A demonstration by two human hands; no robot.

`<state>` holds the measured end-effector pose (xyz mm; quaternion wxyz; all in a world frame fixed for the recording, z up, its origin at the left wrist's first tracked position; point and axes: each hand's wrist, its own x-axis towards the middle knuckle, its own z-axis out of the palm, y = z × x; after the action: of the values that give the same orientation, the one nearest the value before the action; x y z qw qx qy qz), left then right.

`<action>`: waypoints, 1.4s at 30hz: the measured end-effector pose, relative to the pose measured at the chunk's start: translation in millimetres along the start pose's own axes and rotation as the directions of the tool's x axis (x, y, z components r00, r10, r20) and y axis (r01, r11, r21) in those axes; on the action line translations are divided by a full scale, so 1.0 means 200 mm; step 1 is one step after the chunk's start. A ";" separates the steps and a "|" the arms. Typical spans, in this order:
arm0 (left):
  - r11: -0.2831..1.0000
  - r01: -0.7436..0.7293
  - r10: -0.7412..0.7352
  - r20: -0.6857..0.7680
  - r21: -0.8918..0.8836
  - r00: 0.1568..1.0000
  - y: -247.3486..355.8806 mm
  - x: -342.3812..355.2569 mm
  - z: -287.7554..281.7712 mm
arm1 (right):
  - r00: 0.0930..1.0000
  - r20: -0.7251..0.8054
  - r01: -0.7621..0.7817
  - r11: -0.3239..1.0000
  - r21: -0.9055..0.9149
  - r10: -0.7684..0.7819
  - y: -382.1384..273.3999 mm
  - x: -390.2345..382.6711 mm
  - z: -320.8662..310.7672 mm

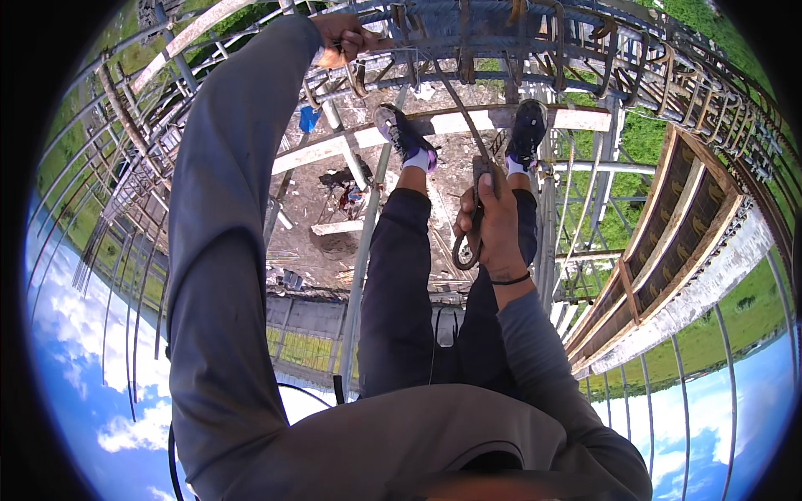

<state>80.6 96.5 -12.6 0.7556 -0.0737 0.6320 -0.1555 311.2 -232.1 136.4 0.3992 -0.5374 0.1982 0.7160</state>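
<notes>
My left hand (341, 40) reaches far forward, its fingers curled at a steel reinforcing bar (380, 43) on the left of the rebar cage (493, 37). Lower and right of centre, my right hand (494, 219) is closed around a dark metal hand tool (480, 171). A curved, hook-like end (462, 255) of it sticks out below my fingers. From above that hand a long thin rod (458, 100) slants up to the cage; whether it belongs to the tool I cannot tell. Rusty bent stirrups (614, 58) wrap the cage's long bars.
My shoes (526, 134) rest on or beside a narrow pale plank (451, 122), high above a debris-strewn floor (334, 242). Scaffold poles (368, 234) rise around me. Timber formwork (660, 250) stands to the right, and upright bars (117, 242) to the left. A blue scrap (309, 118) lies below.
</notes>
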 end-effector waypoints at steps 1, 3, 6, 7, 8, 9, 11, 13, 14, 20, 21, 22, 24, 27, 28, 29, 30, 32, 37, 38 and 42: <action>0.998 0.009 -0.018 0.149 0.065 0.989 0.03 0.02 -0.06 | 0.999 0.009 -0.043 0.998 0.036 0.043 0.00 0.00 -0.01; 0.989 0.038 -0.059 0.139 0.145 0.989 0.08 0.10 -0.13 | 0.999 0.005 -0.051 0.997 0.051 0.050 0.01 0.01 -0.03; 0.897 0.074 -0.198 0.248 0.435 0.948 0.12 0.20 -0.20 | 0.998 -0.018 -0.053 0.996 0.070 0.054 0.02 0.01 -0.05; 0.923 0.090 -0.178 0.208 0.374 0.962 0.13 0.21 -0.20 | 0.998 0.008 -0.069 0.993 0.094 0.068 0.02 0.02 -0.05; 0.953 0.080 -0.134 0.166 0.294 0.977 0.12 0.21 -0.20 | 0.997 0.047 -0.068 0.990 0.127 0.062 0.02 0.01 -0.06; 0.968 0.064 -0.098 0.131 0.242 0.987 0.12 0.20 -0.19 | 0.995 0.048 -0.094 0.988 0.121 0.089 0.02 0.01 -0.06; 0.977 0.043 -0.066 0.102 0.209 0.993 0.10 0.15 -0.15 | 0.993 0.072 -0.106 0.985 0.134 0.097 0.02 0.01 -0.07; 0.980 0.023 -0.041 0.087 0.197 0.995 0.08 0.08 -0.11 | 0.995 0.023 -0.098 0.987 0.130 0.095 0.02 0.01 -0.07; 0.981 0.009 -0.026 0.086 0.192 0.996 0.07 0.05 -0.09 | 0.995 0.002 -0.100 0.987 0.129 0.101 0.02 0.01 -0.07; 0.983 -0.051 0.039 0.067 0.179 0.997 0.03 -0.04 -0.03 | 0.984 0.120 -0.148 0.980 0.134 0.132 0.01 0.03 -0.11; 0.982 -0.062 0.051 0.066 0.178 0.997 0.03 -0.04 -0.02 | 0.969 0.166 -0.225 0.936 0.271 0.184 0.00 0.03 -0.13; 0.981 -0.076 0.065 0.064 0.179 0.996 0.03 -0.05 -0.02 | 0.940 0.263 -0.311 0.867 0.389 0.219 -0.01 0.03 -0.14; 0.977 -0.106 0.096 0.060 0.186 0.994 0.03 -0.07 0.00 | 0.870 0.422 -0.472 0.673 0.569 0.253 -0.02 0.02 -0.14; 0.963 -0.179 0.173 0.044 0.204 0.984 -0.03 -0.10 0.05 | 0.782 0.578 -0.620 0.380 0.686 0.232 -0.03 -0.01 -0.11; 0.952 -0.221 0.220 0.028 0.212 0.975 -0.07 -0.11 0.08 | 0.784 0.577 -0.619 0.368 0.694 0.229 -0.04 -0.02 -0.08; 0.936 -0.276 0.282 0.007 0.219 0.959 -0.14 -0.11 0.11 | 0.786 0.573 -0.617 0.352 0.704 0.231 -0.05 -0.03 -0.05; 0.912 -0.340 0.357 -0.036 0.230 0.934 -0.22 -0.11 0.14 | 0.784 0.581 -0.620 0.336 0.709 0.219 -0.06 -0.04 -0.02; 0.860 -0.427 0.454 -0.038 0.281 0.890 -0.41 -0.07 0.21 | 0.811 0.536 -0.584 0.385 0.715 0.235 -0.10 -0.06 0.04; 0.835 -0.547 0.549 0.022 -0.061 0.835 -0.67 0.06 0.32 | 0.891 0.372 -0.448 0.648 0.616 0.262 -0.12 -0.10 0.16; 0.822 -0.560 0.564 0.013 -0.100 0.825 -0.68 0.06 0.32 | 0.891 0.368 -0.446 0.658 0.607 0.265 -0.12 -0.12 0.18; 0.819 -0.572 0.574 0.033 -0.044 0.818 -0.67 0.06 0.28 | 0.895 0.375 -0.436 0.655 0.617 0.243 -0.09 -0.12 0.25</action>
<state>118.0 -38.9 28.8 0.7801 0.1039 0.6103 0.0907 298.0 -194.6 178.3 0.4492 -0.2053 0.4923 0.7168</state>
